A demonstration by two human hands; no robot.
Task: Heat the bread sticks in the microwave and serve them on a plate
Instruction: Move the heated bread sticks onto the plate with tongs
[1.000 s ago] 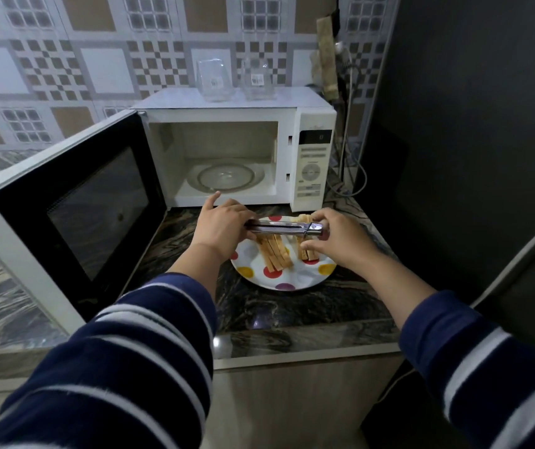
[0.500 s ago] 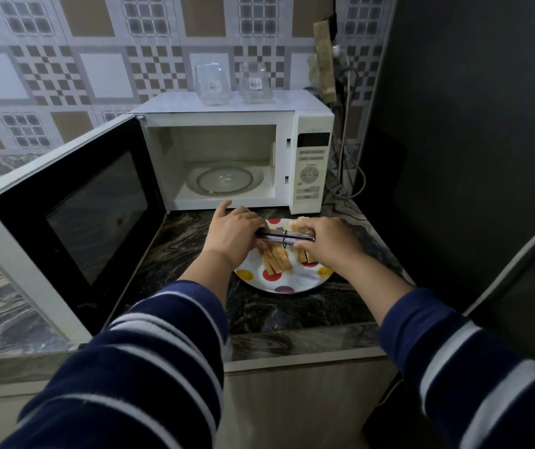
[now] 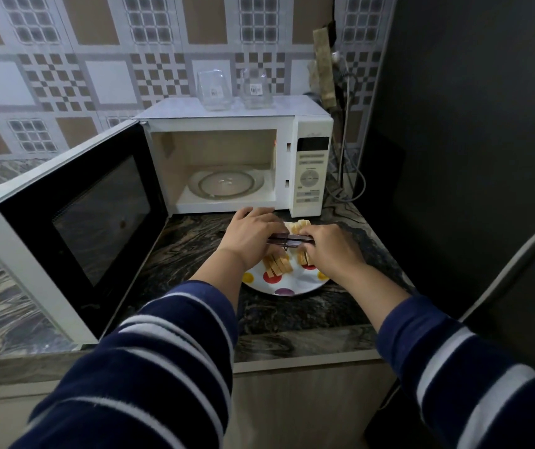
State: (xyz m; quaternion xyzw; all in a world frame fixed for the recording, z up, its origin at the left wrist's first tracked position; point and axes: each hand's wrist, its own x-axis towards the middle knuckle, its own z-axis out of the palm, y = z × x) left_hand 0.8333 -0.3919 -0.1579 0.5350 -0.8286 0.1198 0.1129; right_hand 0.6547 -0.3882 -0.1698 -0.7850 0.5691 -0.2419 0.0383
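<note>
I am gripping the tongs [image 3: 290, 238] with my left hand [image 3: 253, 236] and right hand [image 3: 331, 251] over the bread sticks [image 3: 277, 265] on the plate [image 3: 292, 283]; the microwave [image 3: 237, 157] is standing open and bare, so whether they are heated I cannot tell.

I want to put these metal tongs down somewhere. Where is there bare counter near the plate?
Bare dark marble countertop lies between the polka-dot plate and the front edge, and between the plate and the open black microwave door. Behind the plate, toward the white microwave, it is crowded by both hands.
</note>
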